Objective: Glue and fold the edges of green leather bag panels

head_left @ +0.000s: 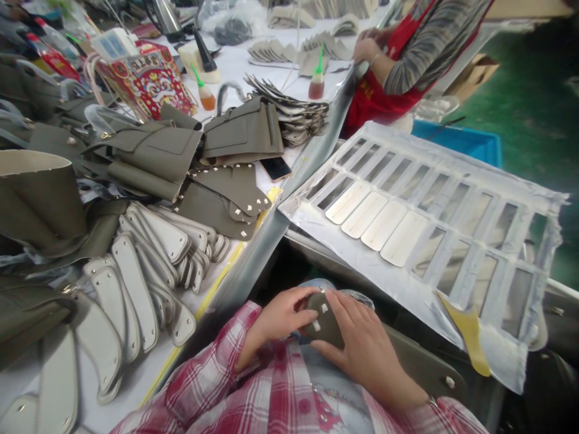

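Observation:
Over my lap I hold a long olive-green leather piece with rounded ends and small white tabs on it. My left hand pinches its near end at the rim, thumb on top beside two white tabs. Across the same end lies my right hand, fingers bent over the surface and thumb along the lower edge. The piece runs out under my right wrist to a far end with another white tab. What sits beneath the leather, between my fingers, is hidden.
Pale studded leather straps heap on the left table, with olive bags behind. At right stands a white slotted frame bearing several pale strips and a yellow strip. A co-worker in a red apron stands beyond.

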Demonstrator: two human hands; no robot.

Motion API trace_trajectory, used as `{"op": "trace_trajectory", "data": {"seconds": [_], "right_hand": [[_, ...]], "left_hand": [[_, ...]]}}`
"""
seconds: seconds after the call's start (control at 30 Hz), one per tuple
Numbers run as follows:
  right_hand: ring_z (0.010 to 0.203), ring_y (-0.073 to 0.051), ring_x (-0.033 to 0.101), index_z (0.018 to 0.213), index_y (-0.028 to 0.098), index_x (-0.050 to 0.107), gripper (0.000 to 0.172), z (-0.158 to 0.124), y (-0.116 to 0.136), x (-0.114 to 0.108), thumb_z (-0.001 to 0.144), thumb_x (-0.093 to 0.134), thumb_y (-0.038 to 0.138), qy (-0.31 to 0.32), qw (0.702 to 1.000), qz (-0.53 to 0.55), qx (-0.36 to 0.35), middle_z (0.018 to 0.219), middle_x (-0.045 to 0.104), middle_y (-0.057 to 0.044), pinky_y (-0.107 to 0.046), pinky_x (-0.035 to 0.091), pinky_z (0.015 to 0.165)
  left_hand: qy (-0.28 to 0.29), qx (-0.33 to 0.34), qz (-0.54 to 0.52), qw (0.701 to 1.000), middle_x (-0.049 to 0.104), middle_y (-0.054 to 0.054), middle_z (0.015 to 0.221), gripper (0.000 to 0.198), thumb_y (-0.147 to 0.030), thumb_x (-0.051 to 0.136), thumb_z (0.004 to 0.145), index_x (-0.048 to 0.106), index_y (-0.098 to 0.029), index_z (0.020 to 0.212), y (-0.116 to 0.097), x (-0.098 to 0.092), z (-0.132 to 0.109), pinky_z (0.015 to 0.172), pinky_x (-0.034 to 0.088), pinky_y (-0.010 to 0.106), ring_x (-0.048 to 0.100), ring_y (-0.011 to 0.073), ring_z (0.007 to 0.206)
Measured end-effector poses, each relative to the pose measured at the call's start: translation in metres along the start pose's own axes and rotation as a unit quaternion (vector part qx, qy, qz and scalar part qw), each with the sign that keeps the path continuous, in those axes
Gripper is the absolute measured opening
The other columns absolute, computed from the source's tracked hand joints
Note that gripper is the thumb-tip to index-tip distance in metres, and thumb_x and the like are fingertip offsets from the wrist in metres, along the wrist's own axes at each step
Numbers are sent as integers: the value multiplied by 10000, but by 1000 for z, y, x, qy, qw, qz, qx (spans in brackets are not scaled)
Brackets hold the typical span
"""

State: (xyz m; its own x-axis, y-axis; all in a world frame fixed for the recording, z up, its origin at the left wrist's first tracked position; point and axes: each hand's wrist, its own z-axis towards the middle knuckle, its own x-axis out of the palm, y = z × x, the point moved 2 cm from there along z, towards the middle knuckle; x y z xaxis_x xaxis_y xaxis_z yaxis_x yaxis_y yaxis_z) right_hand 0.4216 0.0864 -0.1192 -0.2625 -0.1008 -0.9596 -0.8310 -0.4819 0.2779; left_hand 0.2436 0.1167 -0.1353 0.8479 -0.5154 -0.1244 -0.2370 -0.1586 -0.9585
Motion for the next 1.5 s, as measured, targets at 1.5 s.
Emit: {"op": "trace_trajectory", "data": {"seconds": [1.5], "right_hand": [[1162, -314, 445, 1337, 62, 377, 805, -50, -32, -3, 789, 513, 636, -76, 992, -95, -19, 1304, 488, -179, -457, 308, 954]], "left_hand": [[21, 26, 181, 983, 666, 2, 966, 282, -347, 525, 859, 627, -208, 1083, -13, 5, 19, 799, 430, 239, 594, 163, 860]]}}
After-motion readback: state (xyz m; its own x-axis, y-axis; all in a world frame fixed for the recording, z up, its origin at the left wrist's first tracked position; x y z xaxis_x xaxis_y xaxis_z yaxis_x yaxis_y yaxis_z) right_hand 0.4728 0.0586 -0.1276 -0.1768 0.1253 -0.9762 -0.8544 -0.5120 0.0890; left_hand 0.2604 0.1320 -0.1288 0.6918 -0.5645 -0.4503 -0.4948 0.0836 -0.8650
